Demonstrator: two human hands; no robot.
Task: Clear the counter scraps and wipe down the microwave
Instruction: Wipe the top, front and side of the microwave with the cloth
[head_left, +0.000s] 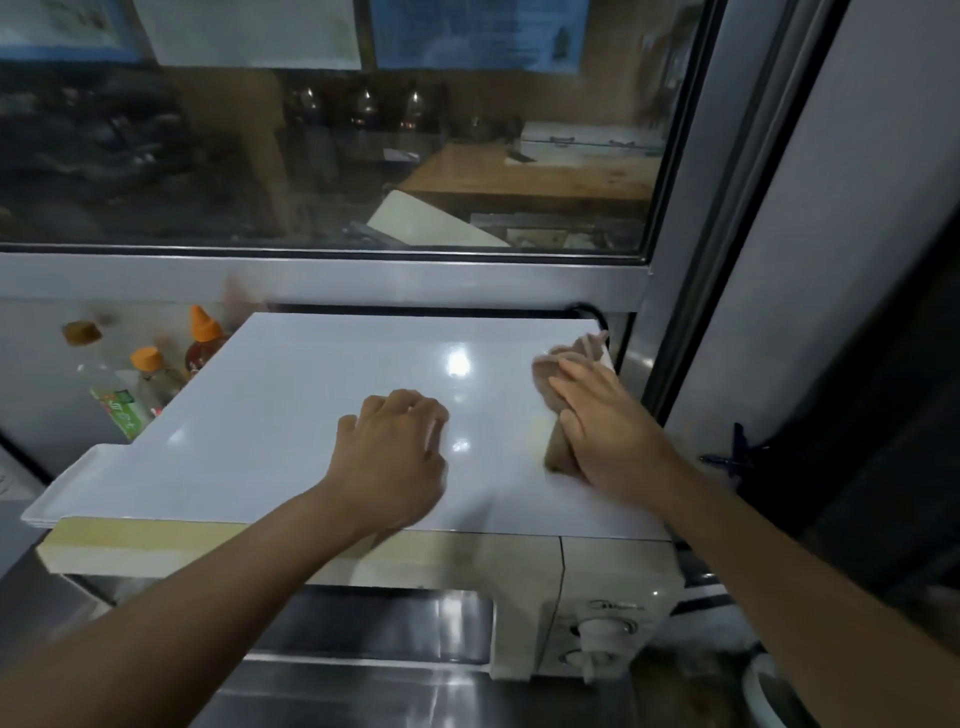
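Observation:
A white microwave (524, 587) fills the lower middle of the view, with a glossy white top (322, 395) and two dials at its front right. My right hand (608, 421) lies flat on a brownish cloth (550, 374), pressing it onto the top near the right rear corner. My left hand (395, 457) rests on the top near the front edge, fingers curled under, with nothing in it. The cloth sticks out beyond my fingertips and under my palm.
Sauce bottles with orange caps (200, 338) and a clear bottle (117, 400) stand to the left of the microwave. A white tray (67, 488) juts out at the front left. A glass window (322, 156) rises behind, and a metal frame (685, 260) stands close on the right.

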